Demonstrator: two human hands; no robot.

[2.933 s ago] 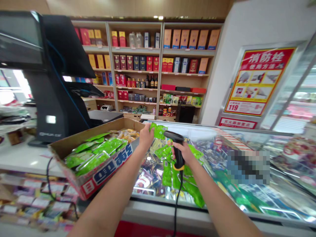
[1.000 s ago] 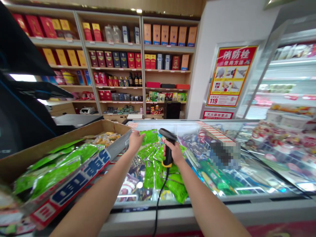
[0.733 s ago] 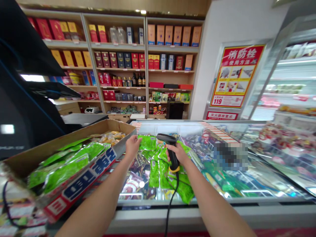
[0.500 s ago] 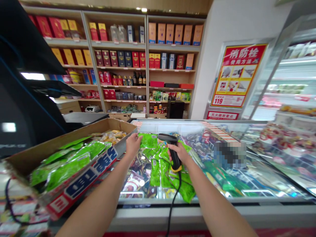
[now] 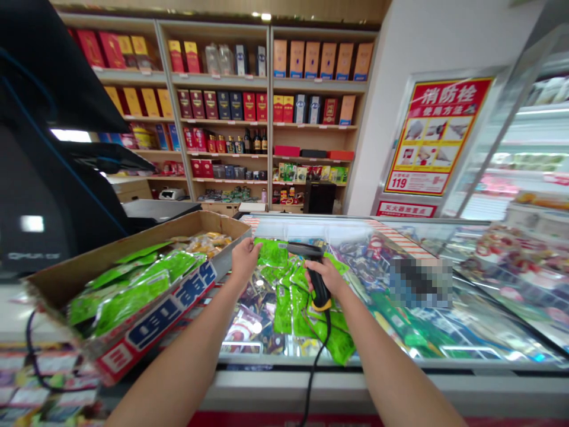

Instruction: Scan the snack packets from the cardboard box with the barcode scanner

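My left hand [image 5: 244, 260] pinches a green snack packet [image 5: 272, 251] by its left edge, holding it over the glass freezer lid [image 5: 400, 308]. My right hand [image 5: 328, 279] is wrapped round the handle of a black barcode scanner [image 5: 311, 261] with a yellow ring and a dangling cable; its head points left at the packet. Several more green packets [image 5: 311, 317] lie in a heap on the glass under both hands.
A cardboard box [image 5: 151, 314] of green and yellow packets stands at the left on the counter. A black checkout terminal [image 5: 48, 178] rises behind it. Shelves of boxed goods [image 5: 249, 107] line the back wall; a red poster [image 5: 438, 133] and a fridge [image 5: 528, 154] stand at the right.
The view has shifted slightly, so the scene sits a little further right. Both hands keep their hold; the scanner head has tipped lower and closer to the packet.
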